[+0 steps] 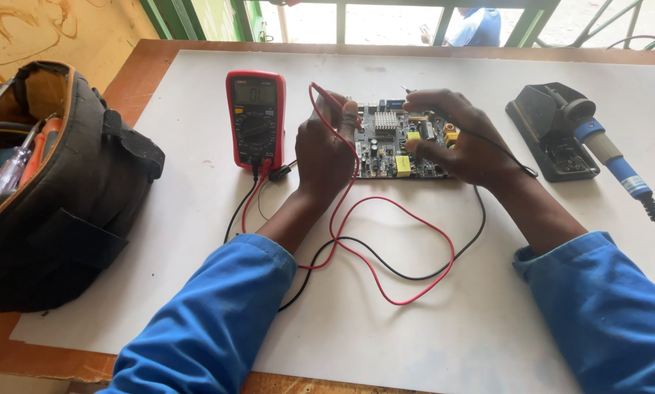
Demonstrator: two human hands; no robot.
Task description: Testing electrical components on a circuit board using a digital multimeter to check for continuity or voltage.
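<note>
A dark circuit board with a silver heat sink and yellow parts lies on a white sheet. My left hand grips the red test probe at the board's left edge. My right hand holds the black probe against the board's upper right. Red lead and black lead loop over the sheet toward a red multimeter standing left of the board.
An open black tool bag with screwdrivers sits at the left. A blue-handled soldering iron rests in a black stand at the right. A window with green bars runs along the far edge.
</note>
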